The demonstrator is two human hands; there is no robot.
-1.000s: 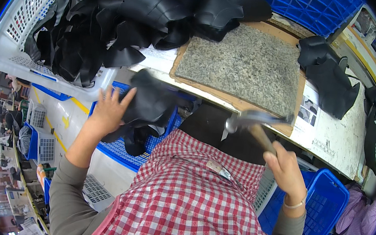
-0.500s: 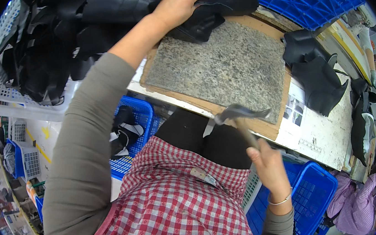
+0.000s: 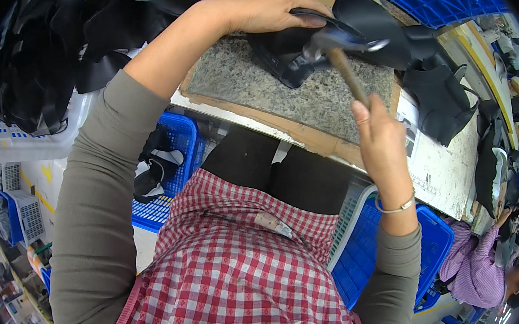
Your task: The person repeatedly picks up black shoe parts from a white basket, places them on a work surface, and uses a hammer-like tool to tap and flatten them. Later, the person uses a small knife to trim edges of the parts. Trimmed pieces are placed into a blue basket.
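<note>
My left hand (image 3: pixel 264 7) presses a black leather shoe piece (image 3: pixel 296 55) down on the grey granite slab (image 3: pixel 292 96). My right hand (image 3: pixel 383 143) grips the wooden handle of a hammer (image 3: pixel 345 66); its metal head (image 3: pixel 323 39) sits on or just above the black piece, close to my left fingers. The slab lies on a brown board at the bench edge.
A heap of black leather pieces (image 3: pixel 64 34) fills a white basket (image 3: pixel 8 142) at left. More black pieces (image 3: pixel 440 99) lie on the bench at right. Blue crates (image 3: pixel 171 159) (image 3: pixel 382 257) stand under the bench. Another person (image 3: pixel 482 274) sits at far right.
My left hand pulled a black piece from the pile onto the slab. My right hand raised the hammer from the bench edge up to that piece.
</note>
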